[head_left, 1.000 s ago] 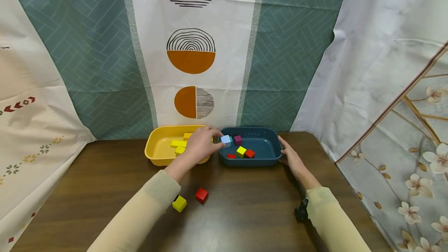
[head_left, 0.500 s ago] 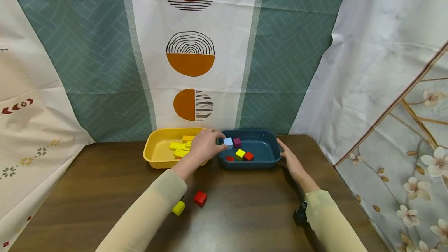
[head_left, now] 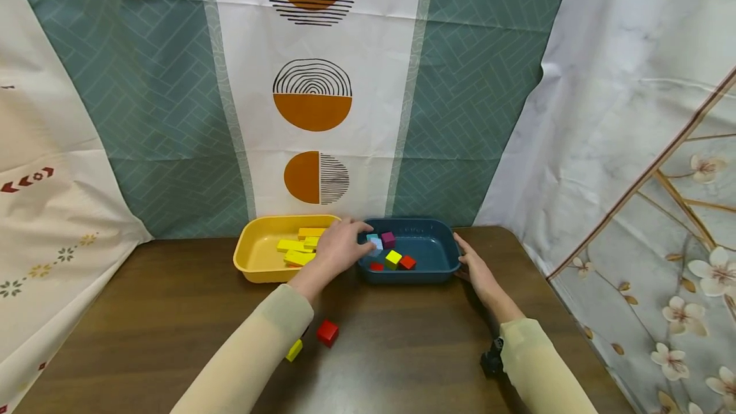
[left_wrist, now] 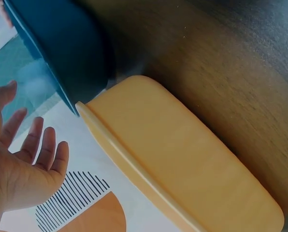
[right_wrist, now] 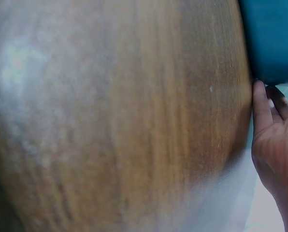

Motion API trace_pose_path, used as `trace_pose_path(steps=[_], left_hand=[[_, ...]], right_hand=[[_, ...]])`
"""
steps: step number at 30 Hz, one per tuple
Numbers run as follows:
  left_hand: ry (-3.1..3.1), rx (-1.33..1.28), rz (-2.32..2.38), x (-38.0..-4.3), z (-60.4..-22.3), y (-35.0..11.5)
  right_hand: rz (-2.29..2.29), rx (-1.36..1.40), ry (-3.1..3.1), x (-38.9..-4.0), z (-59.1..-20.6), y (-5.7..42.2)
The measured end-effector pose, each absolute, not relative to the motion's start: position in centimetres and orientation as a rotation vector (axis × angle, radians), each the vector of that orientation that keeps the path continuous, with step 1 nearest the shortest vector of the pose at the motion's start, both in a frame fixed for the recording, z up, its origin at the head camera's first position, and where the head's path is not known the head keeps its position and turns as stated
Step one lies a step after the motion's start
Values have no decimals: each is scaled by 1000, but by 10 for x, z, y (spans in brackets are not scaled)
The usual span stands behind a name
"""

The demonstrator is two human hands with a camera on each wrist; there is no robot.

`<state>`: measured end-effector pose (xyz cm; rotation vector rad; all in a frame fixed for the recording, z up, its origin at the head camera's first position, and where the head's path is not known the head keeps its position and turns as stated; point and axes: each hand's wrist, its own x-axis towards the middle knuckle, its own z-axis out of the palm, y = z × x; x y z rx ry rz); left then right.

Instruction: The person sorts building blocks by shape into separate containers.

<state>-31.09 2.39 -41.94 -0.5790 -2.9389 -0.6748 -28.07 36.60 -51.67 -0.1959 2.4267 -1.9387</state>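
My left hand [head_left: 342, 246] hangs over the left rim of the dark blue tray [head_left: 422, 277], thumb and fingers apart with nothing between them. Just beyond its fingertips a light blue block [head_left: 376, 248] lies inside that tray. Beside it are a teal block [head_left: 372, 237], a purple block [head_left: 388, 240], a yellow block [head_left: 393, 259] and red blocks [head_left: 407, 263]. In the left wrist view the left hand [left_wrist: 25, 164] shows spread fingers. My right hand [head_left: 480, 273] rests against the tray's right end; the right wrist view has its straight fingers [right_wrist: 263, 108] at the tray's corner.
The yellow tray [head_left: 247, 271], holding several yellow blocks [head_left: 293, 245], stands left of the blue one, partly behind my left hand. On the brown table [head_left: 402, 350] lie a red cube [head_left: 328, 333] and a yellow cube [head_left: 294, 350], partly covered by the left sleeve. A patterned curtain [head_left: 460, 114] hangs behind.
The light blue block, pinched in my left fingers before, now lies in the blue tray, and those fingers have parted from it. My right hand stays at the tray's end.
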Motion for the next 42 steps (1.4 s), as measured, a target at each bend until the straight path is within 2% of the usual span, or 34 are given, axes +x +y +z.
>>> trace_pose_path(steps=[14, 42], left_hand=[[-2913, -573, -754, -307, -414, 14], [-2793, -715, -856, -281, -392, -19]], right_hand=[[-1964, -183, 2380, -277, -506, 363], [-1948, -233, 2440, -280, -517, 366]])
